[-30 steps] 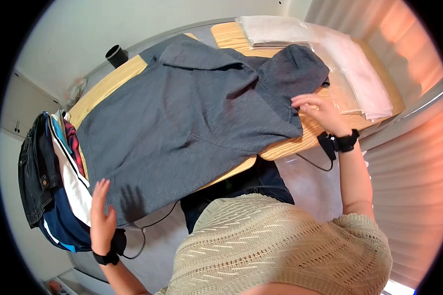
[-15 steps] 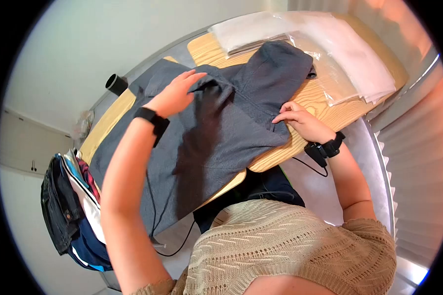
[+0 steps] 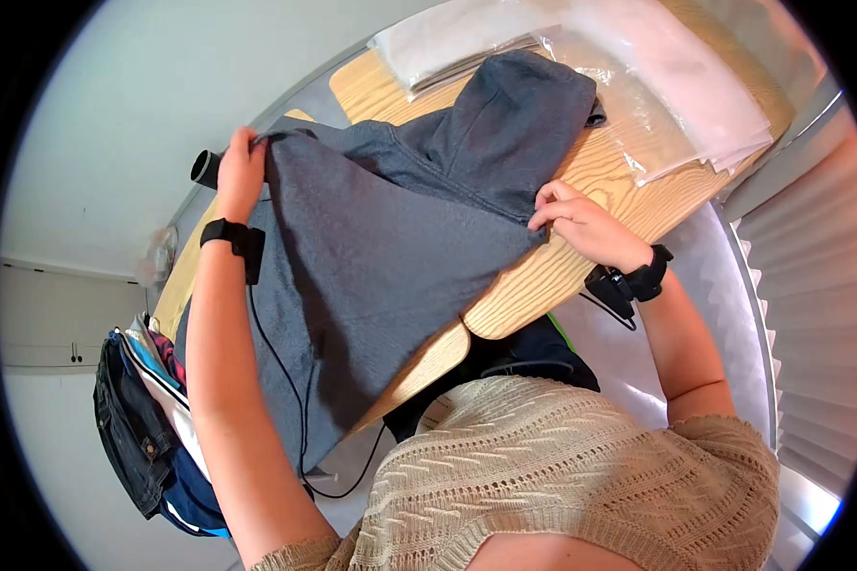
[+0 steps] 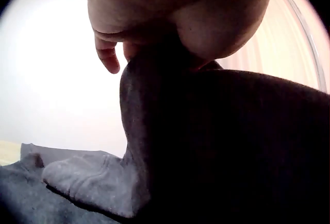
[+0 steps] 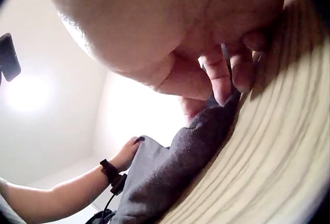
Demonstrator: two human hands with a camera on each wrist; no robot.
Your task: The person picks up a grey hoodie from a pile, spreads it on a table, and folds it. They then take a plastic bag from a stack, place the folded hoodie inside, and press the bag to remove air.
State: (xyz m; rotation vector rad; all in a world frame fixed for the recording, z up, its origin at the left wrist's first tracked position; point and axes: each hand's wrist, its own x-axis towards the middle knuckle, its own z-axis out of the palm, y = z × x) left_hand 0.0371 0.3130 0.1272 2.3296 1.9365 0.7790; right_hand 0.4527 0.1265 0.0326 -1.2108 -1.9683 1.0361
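My left hand (image 3: 242, 179) grips lifted grey hoodie (image 3: 390, 243), right hand (image 3: 588, 226) pinches its near edge; uneven pull could crease cloth.

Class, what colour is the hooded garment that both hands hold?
The hooded garment is dark grey, seen best in the head view.

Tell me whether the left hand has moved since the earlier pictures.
Yes, toward the black cup: in the head view, the left hand was near the clothes pile, then right of the cup, and now appears just beside it.
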